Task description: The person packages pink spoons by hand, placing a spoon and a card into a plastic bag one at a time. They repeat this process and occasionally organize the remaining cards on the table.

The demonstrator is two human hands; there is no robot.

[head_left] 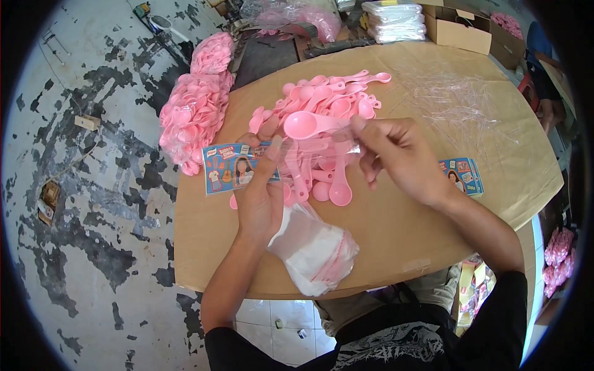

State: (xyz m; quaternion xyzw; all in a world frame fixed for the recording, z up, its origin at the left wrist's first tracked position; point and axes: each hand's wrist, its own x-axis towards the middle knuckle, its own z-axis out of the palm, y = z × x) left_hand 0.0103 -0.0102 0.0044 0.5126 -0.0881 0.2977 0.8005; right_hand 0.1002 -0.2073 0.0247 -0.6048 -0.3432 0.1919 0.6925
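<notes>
The spoon pile [334, 102], glossy pink plastic with round bowls and slim handles, sits on the bench [396, 247], whose brown, paper-like covering is lightly creased. Beyond the pile the bench's far edge curves away, sweeping round to a blunt corner well to its right; the near edge bows gently on the person's side. A wide brown stretch opens from the pile rightward to the card stack [461, 176], flat and glossy blue, and another runs below that to the near edge.

Over the pile's near side, the left hand [257, 185] grasps a blue card [226, 170], thin and rectangular. The right hand [402, 154] pinches the handle end of a pink spoon [303, 125], its oval bowl pointing left, with crinkled clear film beneath; whether those fingers grip the film too, I cannot tell.

Nearer than the pile lies a limp, translucent bundle of bags [315, 253]. Right of the pile's far end, wispy clear strips [458, 99] spread out. Bulging bagged spoons [198, 117] crowd the bench's edge left of the pile.
</notes>
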